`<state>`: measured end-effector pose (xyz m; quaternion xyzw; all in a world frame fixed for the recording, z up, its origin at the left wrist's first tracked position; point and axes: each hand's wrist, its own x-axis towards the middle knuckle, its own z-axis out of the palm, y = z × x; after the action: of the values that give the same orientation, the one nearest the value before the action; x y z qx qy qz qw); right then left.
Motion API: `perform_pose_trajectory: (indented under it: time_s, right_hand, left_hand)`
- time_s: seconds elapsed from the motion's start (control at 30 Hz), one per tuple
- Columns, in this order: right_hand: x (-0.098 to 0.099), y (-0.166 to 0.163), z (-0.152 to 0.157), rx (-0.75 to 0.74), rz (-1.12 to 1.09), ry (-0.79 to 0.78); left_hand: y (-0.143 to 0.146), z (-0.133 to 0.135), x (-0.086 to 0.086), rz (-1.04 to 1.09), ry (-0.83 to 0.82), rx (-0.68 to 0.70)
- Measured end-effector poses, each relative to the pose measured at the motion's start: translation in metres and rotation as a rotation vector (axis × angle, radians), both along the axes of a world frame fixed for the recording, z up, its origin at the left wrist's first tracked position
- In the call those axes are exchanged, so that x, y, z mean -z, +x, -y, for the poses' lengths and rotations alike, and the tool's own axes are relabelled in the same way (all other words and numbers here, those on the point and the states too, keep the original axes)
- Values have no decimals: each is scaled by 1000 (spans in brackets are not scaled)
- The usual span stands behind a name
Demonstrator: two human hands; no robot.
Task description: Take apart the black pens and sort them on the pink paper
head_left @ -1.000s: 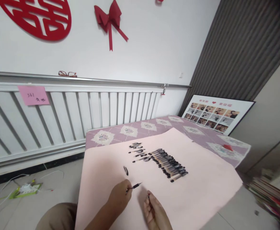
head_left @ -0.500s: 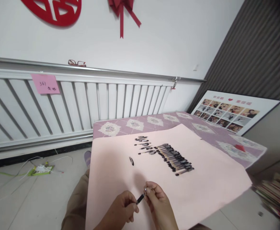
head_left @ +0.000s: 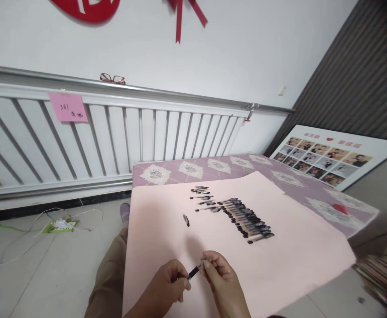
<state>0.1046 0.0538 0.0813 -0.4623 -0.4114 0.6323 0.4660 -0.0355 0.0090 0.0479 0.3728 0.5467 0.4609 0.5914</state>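
Note:
A pen [head_left: 194, 271] with a dark grip is held between my two hands, over the near part of a pink sheet [head_left: 156, 247]. My left hand [head_left: 173, 282] pinches its lower left end. At the upper right end, the fingers of my right hand [head_left: 218, 274] close around the tip, which they mostly hide. One black pen cap [head_left: 186, 220] lies alone on the sheet beyond my hands. To its right is a slanting row of several pens [head_left: 246, 218]. Loose pen parts and caps [head_left: 203, 201] lie at the far side of the sheet.
The sheet covers a table with a purple patterned cloth [head_left: 213, 165]. Behind it runs a white radiator [head_left: 167, 132] with a pink note [head_left: 68, 107] and glasses [head_left: 113, 79] on its pipe. A photo board [head_left: 332, 154] leans at right. A power strip [head_left: 61, 226] lies on the floor.
The whole view has shifted slightly, so the table and pens appear a little further right. Both hands keep hold of the pen, and a bit more of its dark part shows between them.

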Motion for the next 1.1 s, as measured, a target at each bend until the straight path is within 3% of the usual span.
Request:
perform_pose_trajectory:
  time_s: [0.67, 0.83, 1.1]
  right_hand:
    - [12, 6, 0, -92, 130, 96]
    - [11, 11, -2, -156, 144, 98]
    - [-6, 16, 2, -207, 313, 185]
  left_hand:
    - [-4, 4, -9, -108, 49, -6]
    - [-6, 8, -20, -308, 98, -22]
    - [-7, 13, -34, -645, 224, -37]
